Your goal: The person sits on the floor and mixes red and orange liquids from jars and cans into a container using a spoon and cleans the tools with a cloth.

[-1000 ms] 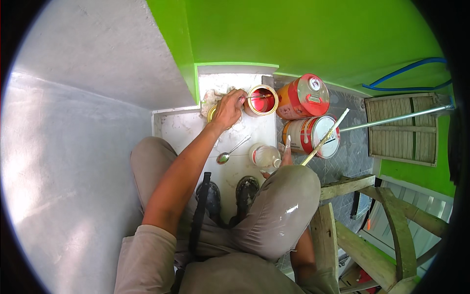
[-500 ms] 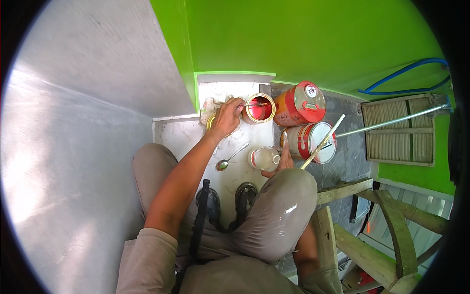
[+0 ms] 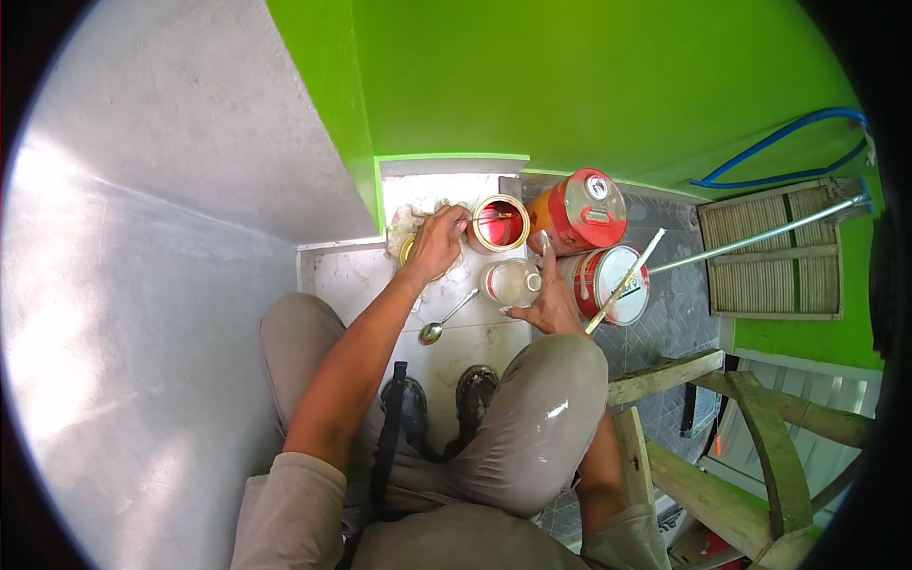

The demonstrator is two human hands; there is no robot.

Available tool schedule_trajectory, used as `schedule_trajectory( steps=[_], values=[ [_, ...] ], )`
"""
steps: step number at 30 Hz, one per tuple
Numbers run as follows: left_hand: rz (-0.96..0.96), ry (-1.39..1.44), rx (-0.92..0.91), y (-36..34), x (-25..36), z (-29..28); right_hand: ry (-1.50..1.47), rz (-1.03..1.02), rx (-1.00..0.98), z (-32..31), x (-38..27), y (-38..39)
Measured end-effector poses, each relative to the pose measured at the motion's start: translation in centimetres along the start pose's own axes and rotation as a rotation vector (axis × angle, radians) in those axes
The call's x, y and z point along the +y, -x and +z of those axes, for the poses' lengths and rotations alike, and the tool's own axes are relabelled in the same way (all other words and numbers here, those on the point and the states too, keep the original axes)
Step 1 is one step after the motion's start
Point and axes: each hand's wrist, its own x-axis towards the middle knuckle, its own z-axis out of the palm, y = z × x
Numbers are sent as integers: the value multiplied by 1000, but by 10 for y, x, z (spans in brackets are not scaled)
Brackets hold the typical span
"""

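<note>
My left hand (image 3: 439,242) is closed on a thin rod (image 3: 484,218) lying across the mouth of an open can of red paint (image 3: 498,231). Under that hand are a crumpled cloth (image 3: 404,218) and a yellow lid (image 3: 407,252). My right hand (image 3: 549,299) is spread around the right side of a clear plastic container (image 3: 505,283), thumb low beside it and fingers pointing up. A metal spoon (image 3: 430,332) lies on the white tiles. To the right are a red jerrycan (image 3: 589,204) and a closed paint bucket (image 3: 617,302) with a pale stick (image 3: 635,270) across it.
Behind is a green wall (image 3: 570,85); a grey wall (image 3: 133,332) is on my left. A blue hose (image 3: 760,152), slatted panel (image 3: 769,249) and metal pole (image 3: 731,245) are at right. A wooden frame (image 3: 774,456) stands at lower right, beside my knee.
My right hand has risen from behind my knee to the clear container, its fingers now further up beside it. My left hand stays at the open can. The view has shifted slightly.
</note>
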Motion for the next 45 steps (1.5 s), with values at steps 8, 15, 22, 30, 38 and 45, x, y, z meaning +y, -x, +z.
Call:
schedule_trajectory(
  steps=[8,15,22,30,38,45],
  values=[
    [11,-16,-15,0,2,1,144,48,117,-40,-4,-68],
    [29,-5,-2,-1,0,1,476,-158,32,-8,15,-117],
    [19,-21,-7,0,-4,2,408,-420,148,15,49,-133],
    [20,-5,-12,-1,-7,2,529,-261,98,14,48,-136],
    [40,-56,-77,-1,5,-9,514,-307,29,10,36,-139],
    [20,-112,-68,1,8,-9,731,-275,-106,14,32,-146]
  ],
)
